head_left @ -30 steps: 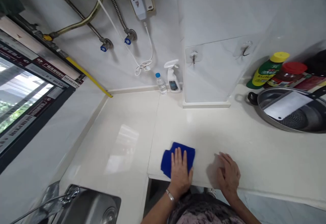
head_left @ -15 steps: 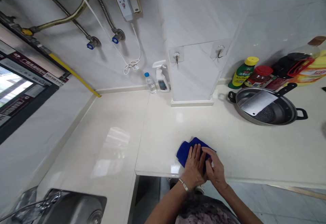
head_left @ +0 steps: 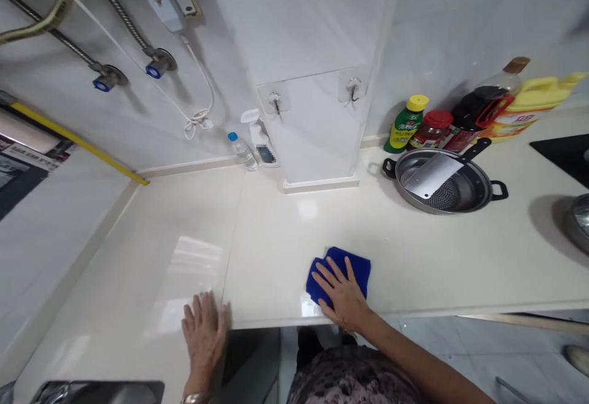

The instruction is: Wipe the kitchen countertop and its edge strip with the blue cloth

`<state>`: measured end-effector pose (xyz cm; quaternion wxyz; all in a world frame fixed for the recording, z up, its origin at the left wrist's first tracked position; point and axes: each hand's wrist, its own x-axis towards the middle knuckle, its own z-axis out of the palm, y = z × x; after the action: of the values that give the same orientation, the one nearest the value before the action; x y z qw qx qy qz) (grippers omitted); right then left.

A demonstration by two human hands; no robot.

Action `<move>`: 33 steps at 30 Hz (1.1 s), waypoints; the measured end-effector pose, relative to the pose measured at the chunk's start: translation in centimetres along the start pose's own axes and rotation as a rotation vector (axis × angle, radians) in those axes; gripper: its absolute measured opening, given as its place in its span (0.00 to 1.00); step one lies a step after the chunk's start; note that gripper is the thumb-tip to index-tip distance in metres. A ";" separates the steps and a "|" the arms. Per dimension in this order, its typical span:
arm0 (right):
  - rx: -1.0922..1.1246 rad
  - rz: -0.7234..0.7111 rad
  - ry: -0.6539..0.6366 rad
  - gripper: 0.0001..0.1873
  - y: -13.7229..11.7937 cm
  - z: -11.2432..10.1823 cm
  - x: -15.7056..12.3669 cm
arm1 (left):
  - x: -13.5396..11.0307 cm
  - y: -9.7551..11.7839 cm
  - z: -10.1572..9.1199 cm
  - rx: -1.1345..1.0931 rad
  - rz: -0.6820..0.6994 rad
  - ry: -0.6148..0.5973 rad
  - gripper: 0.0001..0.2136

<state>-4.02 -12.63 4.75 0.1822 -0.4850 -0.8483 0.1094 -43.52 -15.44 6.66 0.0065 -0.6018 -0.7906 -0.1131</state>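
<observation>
Through the head camera, the only view I have, I see both bare hands at a pale, glossy countertop (head_left: 276, 238). The right hand (head_left: 344, 297) lies palm down with fingers spread on a blue cloth (head_left: 361, 275); it presses from above, and I see no fingers closed around the fabric. The cloth lies flat near the counter's front edge. To its left, well apart, the left hand (head_left: 205, 333) is open and holds nothing, resting palm down beside the counter's inner corner, with a bracelet (head_left: 197, 398) at the wrist. Below and left of that hand I catch the rim of a metal sink (head_left: 151, 385).

Further back, a blue-capped clear bottle (head_left: 242, 151) stands just beside a white spray bottle (head_left: 260, 137), both next to a tiled pillar (head_left: 317, 146). Right of the pillar, I see a two-handled steel pan (head_left: 484, 186) with a cleaver (head_left: 430, 177) laid across it. Behind the pan are a green bottle with a yellow cap (head_left: 405, 128) and a red-lidded jar (head_left: 430, 131).
</observation>
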 end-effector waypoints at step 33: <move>0.081 -0.307 -0.267 0.29 -9.9 2.8 6.7 | -0.5 -0.2 0.9 0.030 0.010 -0.079 0.35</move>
<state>-16.05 -11.88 7.12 0.1021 -0.3237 -0.9237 0.1777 -43.43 -15.78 5.72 -0.0150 -0.6097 -0.7887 -0.0774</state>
